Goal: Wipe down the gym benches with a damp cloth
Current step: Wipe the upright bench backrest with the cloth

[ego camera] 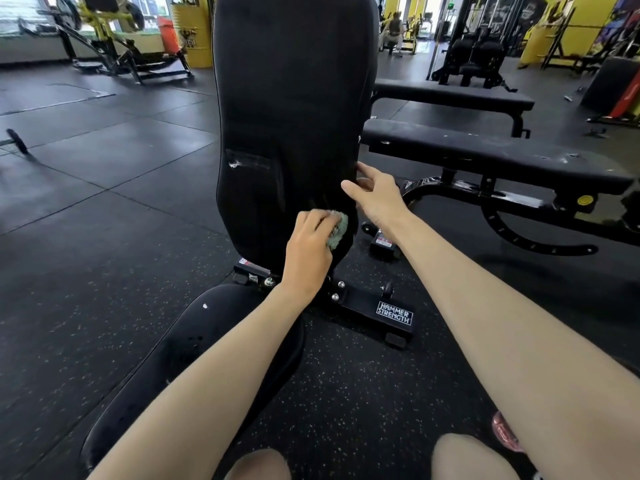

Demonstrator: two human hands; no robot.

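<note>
The left hand [306, 252] is gripping a bunched pale green cloth [337, 230] against the upright black padded backrest [291, 109], wiping its lower edge; the right hand [375, 195], fingers relaxed, is steadying the side; next likely wiping upward

The bench [291, 98] is black, with a white scuff on its back pad. The cloth [340, 229] is pale green. The floor [346, 393] is black with tiny light specks, and the barrel [192, 29] far off is yellow.
</note>
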